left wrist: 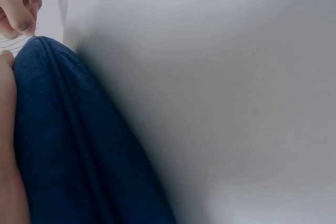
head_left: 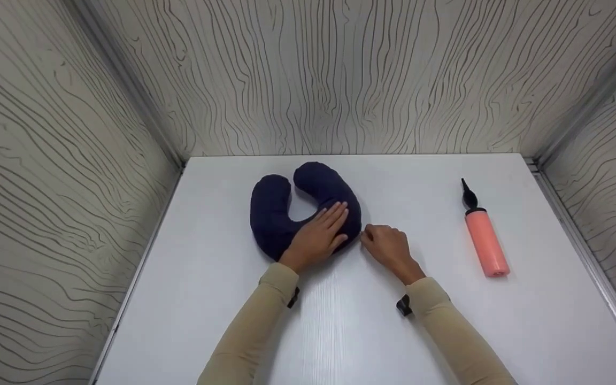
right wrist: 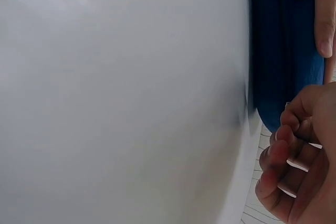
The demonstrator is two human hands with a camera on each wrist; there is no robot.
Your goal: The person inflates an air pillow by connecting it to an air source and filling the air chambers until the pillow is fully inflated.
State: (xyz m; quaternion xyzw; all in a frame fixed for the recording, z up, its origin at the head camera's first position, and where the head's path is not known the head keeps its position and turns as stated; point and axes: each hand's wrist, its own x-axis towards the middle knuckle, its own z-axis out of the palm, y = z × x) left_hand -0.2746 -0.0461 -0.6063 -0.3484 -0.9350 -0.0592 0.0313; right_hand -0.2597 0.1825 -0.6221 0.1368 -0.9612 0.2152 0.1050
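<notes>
A navy U-shaped neck pillow (head_left: 270, 214) lies on the white table, its opening toward the back wall. My left hand (head_left: 316, 238) rests flat on its near right part, fingers straight. At the pillow's right edge, my right hand (head_left: 389, 246) has its fingers curled, with thumb and forefinger pinching close against the fabric. A zipper (left wrist: 79, 135) runs along the pillow's side in the left wrist view and leads up to those pinching fingertips. The small zipper pull is mostly hidden by the right hand's fingers, seen close in the right wrist view.
To the right lies a hand pump (head_left: 485, 243) with a coral-pink barrel and a black tapered nozzle pointing to the back. Wood-grain patterned panels (head_left: 340, 80) enclose the white table (head_left: 206, 321) at the back and both sides.
</notes>
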